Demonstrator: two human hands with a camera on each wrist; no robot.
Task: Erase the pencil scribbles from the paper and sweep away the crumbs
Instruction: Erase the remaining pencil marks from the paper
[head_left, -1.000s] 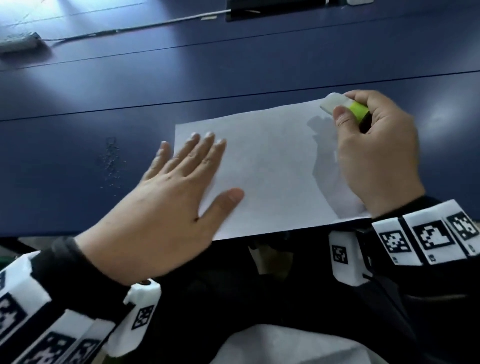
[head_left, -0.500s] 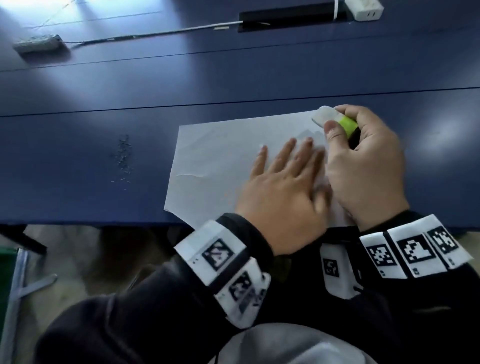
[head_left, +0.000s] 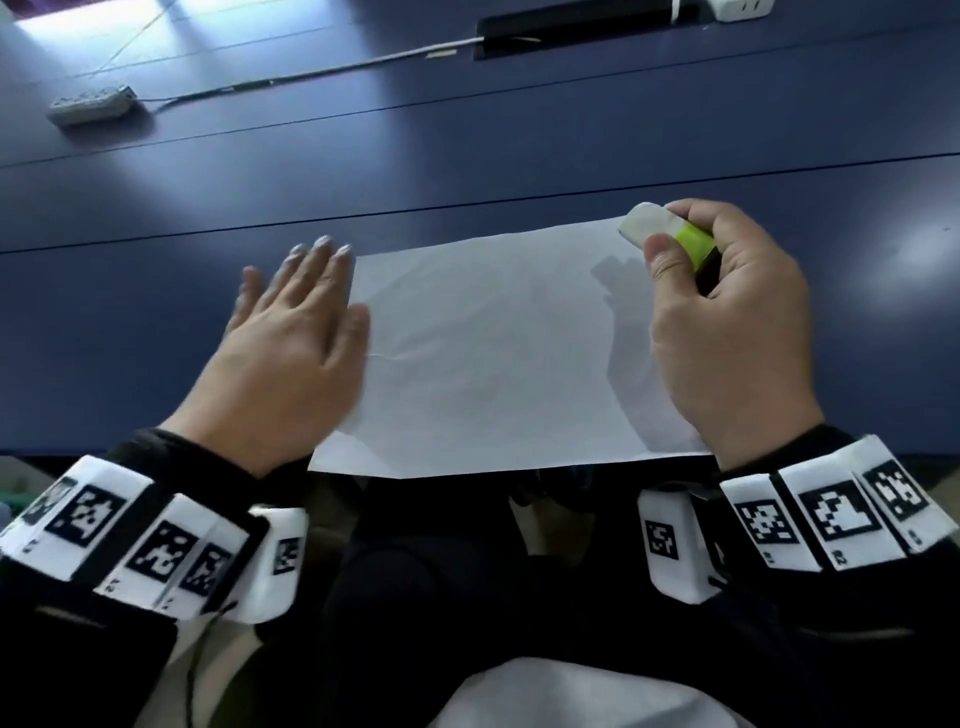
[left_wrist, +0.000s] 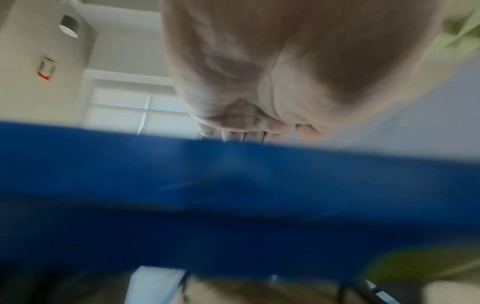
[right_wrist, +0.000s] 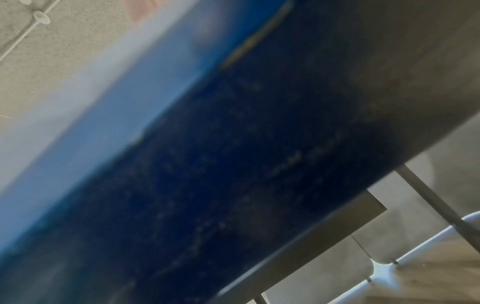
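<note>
A white sheet of paper (head_left: 493, 353) lies at the near edge of the blue table (head_left: 467, 166), with no pencil marks that I can make out. My left hand (head_left: 291, 332) is flat and blurred with fingers straight, at the sheet's left edge and mostly over bare table. My right hand (head_left: 727, 332) rests on the paper's right side and grips a white eraser with a yellow-green sleeve (head_left: 665, 231) at the far right corner. The left wrist view shows the left palm (left_wrist: 259, 72) over the table edge (left_wrist: 233, 185). Crumbs are not visible.
A white power strip (head_left: 88, 106) with its cable lies far left on the table. A black cable slot (head_left: 576, 23) and a white plug block (head_left: 740, 8) sit at the far edge. My dark lap is below the table edge.
My left hand has swept leftward from the middle of the paper to its left edge. The right hand with the eraser has stayed at the far right corner.
</note>
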